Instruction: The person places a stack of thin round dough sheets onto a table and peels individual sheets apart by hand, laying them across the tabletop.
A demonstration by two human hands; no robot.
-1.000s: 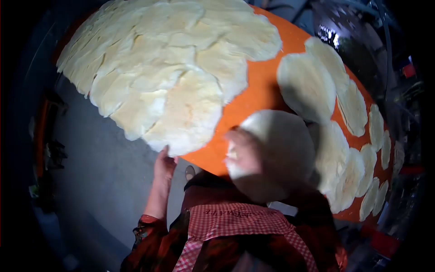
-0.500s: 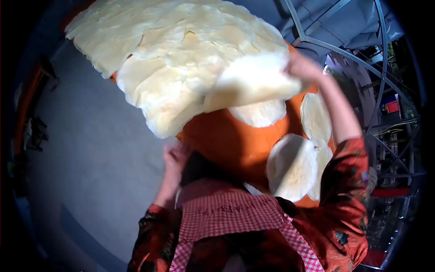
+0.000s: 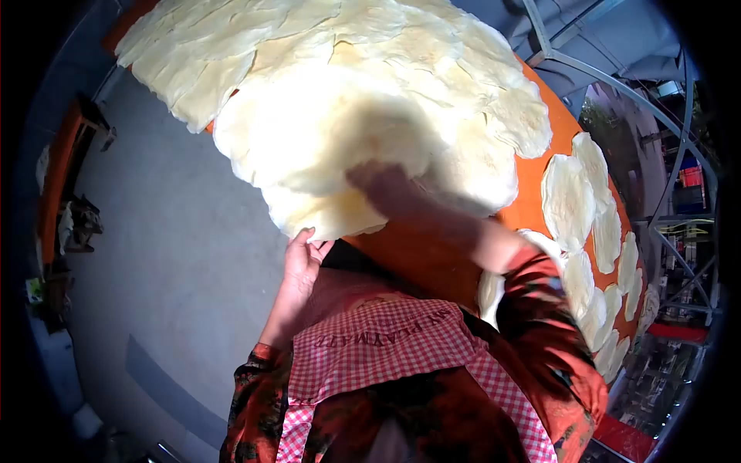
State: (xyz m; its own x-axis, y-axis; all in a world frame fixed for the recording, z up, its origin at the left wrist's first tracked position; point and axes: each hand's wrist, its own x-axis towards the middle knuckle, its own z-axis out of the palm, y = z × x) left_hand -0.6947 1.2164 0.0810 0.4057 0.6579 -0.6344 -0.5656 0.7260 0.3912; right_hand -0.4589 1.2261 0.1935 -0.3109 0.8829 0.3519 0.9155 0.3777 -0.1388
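Many thin, pale round sheets (image 3: 324, 85) overlap across an orange table (image 3: 532, 197). At the table's near left edge, my left hand (image 3: 303, 258) pinches the rim of the nearest sheet (image 3: 328, 216) between thumb and fingers. My right hand (image 3: 378, 181) is over the same part of the layer, blurred and in shadow; its fingers cannot be made out. Separate pale rounds (image 3: 569, 202) lie in overlapping groups on the right side of the table.
Grey floor (image 3: 177, 231) spreads to the left, with an orange-edged bench (image 3: 62, 177) at the far left. A metal frame (image 3: 602, 73) stands beyond the table at the upper right. A checked apron (image 3: 386, 339) covers my front.
My right hand has come down and inward from the upper right, where it held a lifted sheet. That sheet now lies on the layer. My left hand has closed on a rim at the edge.
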